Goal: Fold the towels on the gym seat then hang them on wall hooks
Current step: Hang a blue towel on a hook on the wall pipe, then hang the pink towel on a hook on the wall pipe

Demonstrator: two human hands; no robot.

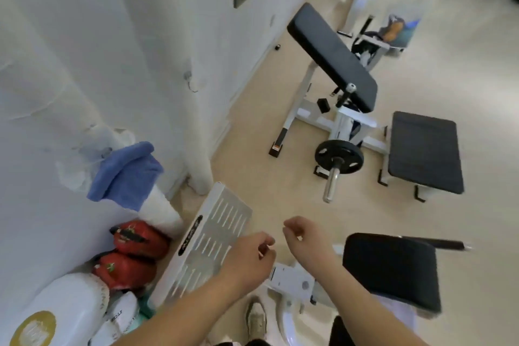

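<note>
The blue towel [126, 174] hangs draped against the white wall [70, 64] at left, its lower edge just above two red bags [132, 250] on the floor. Well apart from it, low in the middle, the left hand [250, 257] and right hand [302, 233] hover near each other, fingers loosely curled and gripping nothing. The black gym seat [393, 270] lies just right of the right forearm. Open beige floor [252, 149] runs between the wall and the curl bench [331, 56] beyond.

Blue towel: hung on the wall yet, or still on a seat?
Hung: the blue towel drapes, folded over, against the wall; what holds it is hidden.
</note>
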